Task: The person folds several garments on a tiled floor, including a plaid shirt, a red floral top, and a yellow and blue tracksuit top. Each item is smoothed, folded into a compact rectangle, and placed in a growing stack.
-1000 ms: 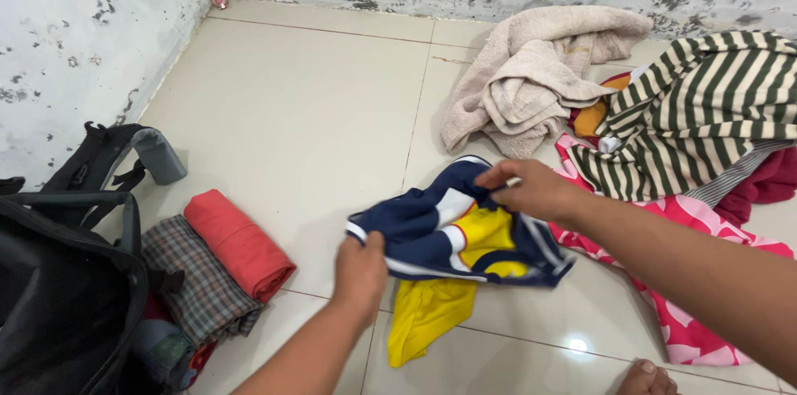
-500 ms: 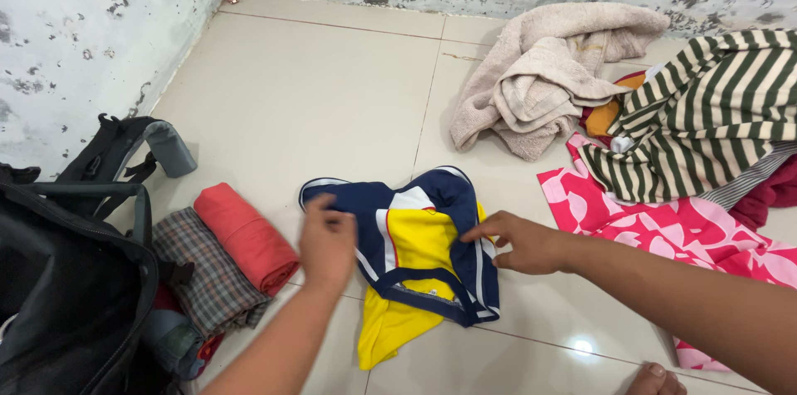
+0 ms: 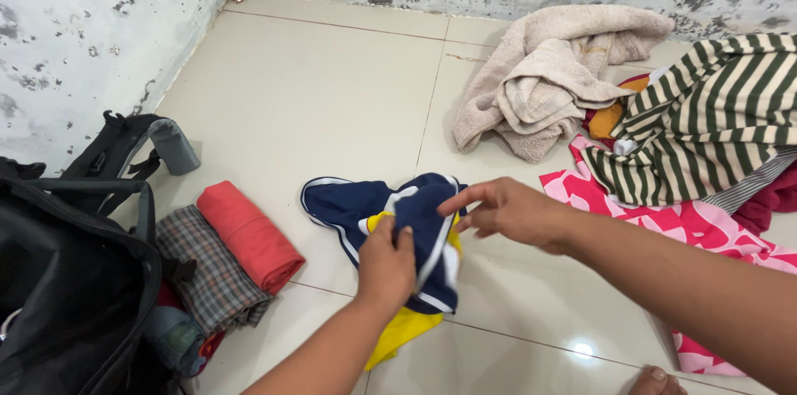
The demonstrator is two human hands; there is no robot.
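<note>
Cream floor tiles (image 3: pixel 315 96) fill the scene, bounded by mottled, stained walls (image 3: pixel 75 38) that meet in a corner at eleven o'clock. Near the centre of the floor a navy, white and yellow garment (image 3: pixel 349 204) is laid, partly doubled over on itself, with a yellow portion showing beneath it toward six o'clock. The left hand (image 3: pixel 386 266) is clenched on a fold of this garment, the fingers gripping the navy cloth from the near side. The right hand (image 3: pixel 506 212) is seen just at three o'clock of the fold, its fingers loosely extended toward the cloth's edge; whether the fabric is actually pinched by it cannot be told.

At nine o'clock of the garment a rolled red cloth (image 3: pixel 249 237) is placed touching a rolled grey checked cloth (image 3: pixel 207 270), both beside an open black bag (image 3: pixel 66 295) at the lower left edge. At one o'clock a crumpled beige towel (image 3: pixel 540 79) is heaped. At two to three o'clock a green-and-cream striped shirt (image 3: pixel 706 121) is draped over other clothing, with a pink floral cloth (image 3: pixel 706 229) spread beneath it. A bare toe (image 3: pixel 656 380) is visible at the lower edge, at five o'clock.
</note>
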